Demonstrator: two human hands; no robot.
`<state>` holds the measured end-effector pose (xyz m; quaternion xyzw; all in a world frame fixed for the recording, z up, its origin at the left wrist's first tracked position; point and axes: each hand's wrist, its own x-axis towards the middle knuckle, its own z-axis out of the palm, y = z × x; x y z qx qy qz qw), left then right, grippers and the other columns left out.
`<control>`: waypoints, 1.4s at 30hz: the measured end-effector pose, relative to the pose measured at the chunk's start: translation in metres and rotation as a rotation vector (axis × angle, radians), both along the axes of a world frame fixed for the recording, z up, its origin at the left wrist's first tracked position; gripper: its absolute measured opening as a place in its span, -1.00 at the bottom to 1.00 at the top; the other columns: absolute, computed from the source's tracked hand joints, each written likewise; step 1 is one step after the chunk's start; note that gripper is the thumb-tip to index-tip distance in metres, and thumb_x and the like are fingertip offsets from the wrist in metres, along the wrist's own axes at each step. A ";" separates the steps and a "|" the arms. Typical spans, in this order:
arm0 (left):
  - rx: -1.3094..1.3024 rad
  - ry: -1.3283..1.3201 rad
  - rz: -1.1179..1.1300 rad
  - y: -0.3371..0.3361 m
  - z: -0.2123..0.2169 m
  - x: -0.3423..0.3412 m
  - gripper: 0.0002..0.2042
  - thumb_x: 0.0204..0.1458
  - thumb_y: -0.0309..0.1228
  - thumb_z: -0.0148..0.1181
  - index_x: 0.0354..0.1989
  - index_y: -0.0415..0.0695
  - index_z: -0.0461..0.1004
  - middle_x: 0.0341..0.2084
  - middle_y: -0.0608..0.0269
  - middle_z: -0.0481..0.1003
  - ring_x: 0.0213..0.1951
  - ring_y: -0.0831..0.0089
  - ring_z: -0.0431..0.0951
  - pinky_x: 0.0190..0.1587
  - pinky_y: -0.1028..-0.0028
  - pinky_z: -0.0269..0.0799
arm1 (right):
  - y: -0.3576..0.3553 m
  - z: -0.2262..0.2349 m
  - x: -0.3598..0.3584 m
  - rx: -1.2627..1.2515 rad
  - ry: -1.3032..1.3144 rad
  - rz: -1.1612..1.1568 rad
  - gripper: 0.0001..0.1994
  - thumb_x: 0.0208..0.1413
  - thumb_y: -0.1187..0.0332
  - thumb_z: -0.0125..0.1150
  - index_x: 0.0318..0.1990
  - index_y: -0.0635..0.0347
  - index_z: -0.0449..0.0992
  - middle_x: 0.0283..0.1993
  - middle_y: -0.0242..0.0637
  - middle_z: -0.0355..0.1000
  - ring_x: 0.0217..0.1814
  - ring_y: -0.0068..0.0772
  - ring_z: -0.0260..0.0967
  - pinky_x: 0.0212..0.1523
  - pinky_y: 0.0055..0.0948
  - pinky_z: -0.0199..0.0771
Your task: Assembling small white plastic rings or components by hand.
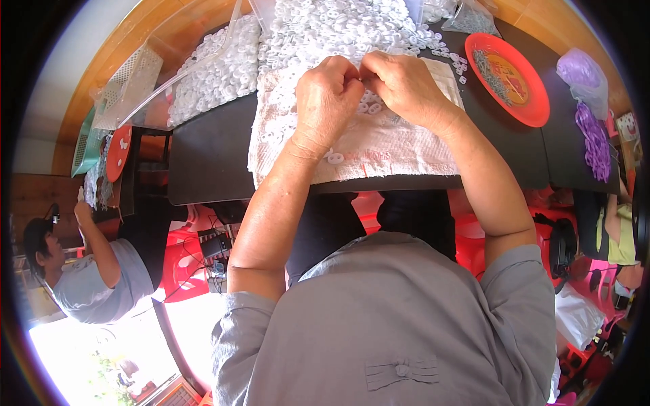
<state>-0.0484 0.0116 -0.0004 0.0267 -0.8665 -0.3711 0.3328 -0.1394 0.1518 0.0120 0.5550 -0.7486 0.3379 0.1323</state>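
Both hands, left hand (328,95) and right hand (401,84), pinched together on small white plastic rings (369,107) over white woven sack (379,145) on dark worktop (210,155). Keep fingertips close, work above the sack.

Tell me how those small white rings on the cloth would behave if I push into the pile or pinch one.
The white rings look like small, thin plastic pieces, so probably very light. Heaped loosely, they would likely scatter or slide when pushed. The few beside the left hand and right hand lie flat on the cloth, so rolling seems unlikely.
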 end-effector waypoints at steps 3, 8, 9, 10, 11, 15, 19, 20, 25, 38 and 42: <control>-0.009 0.001 0.000 0.000 0.000 0.000 -0.96 -0.18 -0.53 0.18 -0.51 -0.20 0.51 -0.52 0.10 0.55 -0.48 0.12 0.57 -0.38 0.25 0.48 | 0.000 -0.001 -0.001 0.000 0.011 -0.002 -0.95 0.05 0.47 0.13 -0.36 0.25 0.41 -0.42 -0.13 0.48 -0.34 -0.01 0.47 -0.36 -0.15 0.42; -0.015 -0.003 0.002 0.000 0.000 -0.001 -0.96 -0.18 -0.53 0.18 -0.51 -0.20 0.50 -0.52 0.10 0.55 -0.48 0.11 0.57 -0.38 0.24 0.48 | 0.000 -0.003 -0.002 -0.002 0.034 -0.002 -0.96 0.03 0.49 0.14 -0.37 0.24 0.42 -0.42 -0.16 0.48 -0.35 -0.02 0.47 -0.37 -0.16 0.41; -0.012 -0.008 0.002 0.000 0.000 -0.001 -0.96 -0.18 -0.53 0.18 -0.51 -0.20 0.50 -0.52 0.09 0.55 -0.49 0.11 0.56 -0.38 0.24 0.48 | -0.001 -0.003 -0.002 -0.009 0.037 0.003 -0.96 0.03 0.50 0.15 -0.37 0.24 0.42 -0.42 -0.16 0.48 -0.35 -0.02 0.47 -0.38 -0.16 0.41; -0.008 -0.013 0.001 0.000 -0.001 0.000 -0.96 -0.18 -0.53 0.18 -0.51 -0.20 0.50 -0.52 0.09 0.54 -0.49 0.10 0.56 -0.39 0.24 0.48 | 0.000 -0.003 -0.002 -0.010 0.037 0.002 -0.96 0.03 0.50 0.15 -0.37 0.24 0.42 -0.42 -0.16 0.48 -0.35 -0.02 0.47 -0.38 -0.16 0.41; -0.009 -0.012 0.001 0.000 -0.001 0.000 -0.96 -0.18 -0.53 0.18 -0.51 -0.20 0.50 -0.52 0.09 0.54 -0.49 0.10 0.56 -0.39 0.24 0.48 | 0.000 -0.002 -0.001 -0.007 0.035 0.001 -0.96 0.02 0.50 0.15 -0.37 0.23 0.42 -0.42 -0.16 0.48 -0.35 -0.02 0.47 -0.38 -0.16 0.41; 0.004 -0.008 -0.003 0.001 0.000 0.000 -0.97 -0.18 -0.54 0.18 -0.52 -0.21 0.50 -0.53 0.09 0.54 -0.49 0.10 0.56 -0.39 0.23 0.47 | 0.000 -0.003 -0.002 -0.001 0.022 0.000 -0.96 0.02 0.50 0.15 -0.37 0.23 0.43 -0.42 -0.15 0.48 -0.34 -0.03 0.47 -0.38 -0.17 0.41; 0.024 -0.014 -0.001 0.000 0.000 0.000 -0.96 -0.17 -0.54 0.17 -0.51 -0.22 0.51 -0.53 0.08 0.54 -0.50 0.10 0.56 -0.39 0.23 0.47 | 0.001 -0.001 -0.002 -0.009 -0.007 -0.001 -0.96 0.02 0.50 0.15 -0.37 0.24 0.43 -0.40 -0.13 0.50 -0.34 -0.03 0.48 -0.37 -0.19 0.42; 0.023 -0.014 -0.005 0.001 0.000 0.000 -0.96 -0.17 -0.54 0.17 -0.51 -0.22 0.51 -0.53 0.08 0.54 -0.50 0.10 0.56 -0.39 0.23 0.47 | 0.001 0.001 -0.003 -0.011 -0.054 0.002 -0.96 0.02 0.50 0.15 -0.37 0.26 0.44 -0.40 -0.12 0.50 -0.36 -0.06 0.48 -0.37 -0.23 0.42; 0.162 -0.060 -0.034 0.000 0.002 0.001 -0.93 -0.13 -0.54 0.18 -0.45 -0.24 0.53 -0.52 0.05 0.56 -0.50 0.22 0.57 -0.37 0.34 0.49 | 0.002 0.005 -0.006 -0.040 -0.267 0.032 -0.94 0.03 0.50 0.16 -0.34 0.30 0.47 -0.45 -0.16 0.49 -0.42 -0.31 0.45 -0.36 -0.38 0.40; 0.403 -0.053 -0.114 0.007 0.013 0.007 -0.92 -0.02 -0.57 0.22 -0.37 -0.32 0.54 -0.51 0.18 0.56 -0.44 0.54 0.52 -0.34 0.53 0.46 | 0.007 0.015 -0.006 -0.095 -0.776 0.104 -0.93 0.11 0.47 0.13 -0.33 0.28 0.49 -0.41 -0.44 0.44 -0.39 -0.68 0.34 -0.38 -0.62 0.40; 0.438 -0.070 -0.105 0.005 0.016 0.009 -0.92 -0.03 -0.58 0.22 -0.37 -0.33 0.55 -0.51 0.21 0.55 -0.45 0.57 0.50 -0.34 0.54 0.45 | 0.008 0.018 -0.003 -0.064 -0.750 0.099 -0.93 0.09 0.47 0.14 -0.32 0.29 0.49 -0.41 -0.43 0.44 -0.40 -0.67 0.34 -0.37 -0.61 0.40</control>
